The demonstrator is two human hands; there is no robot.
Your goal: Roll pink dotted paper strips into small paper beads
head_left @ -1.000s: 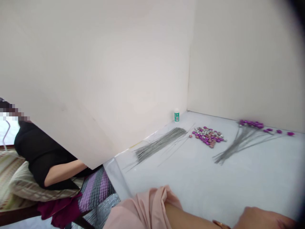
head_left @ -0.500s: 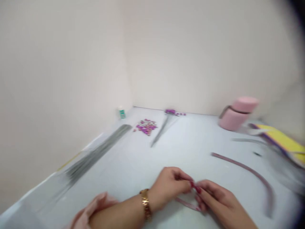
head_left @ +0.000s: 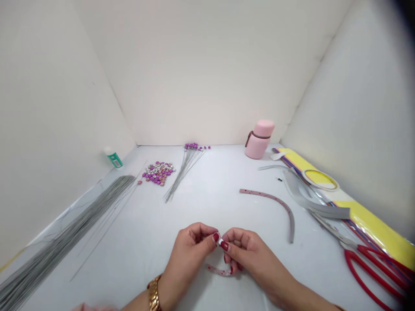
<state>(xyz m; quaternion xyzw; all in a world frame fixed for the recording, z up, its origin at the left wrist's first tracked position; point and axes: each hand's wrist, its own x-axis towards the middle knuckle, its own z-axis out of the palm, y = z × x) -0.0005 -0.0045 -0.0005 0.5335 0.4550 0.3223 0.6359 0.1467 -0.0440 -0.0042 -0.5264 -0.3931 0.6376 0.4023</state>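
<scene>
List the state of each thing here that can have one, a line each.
Left hand: pinching the strip's end.
Right hand: pinching the same strip.
Strip: curled, hanging to the table.
Long strip: lying curved, untouched.
Scissors: lying flat; blades hard to tell.
Glue bottle: upright, capped.
Pink bottle: upright, closed.
Tape roll: lying flat.

Bright, even, soft light | faint shadows | sharp centre | wide-angle bending at edges | dark vignette far right corner
</scene>
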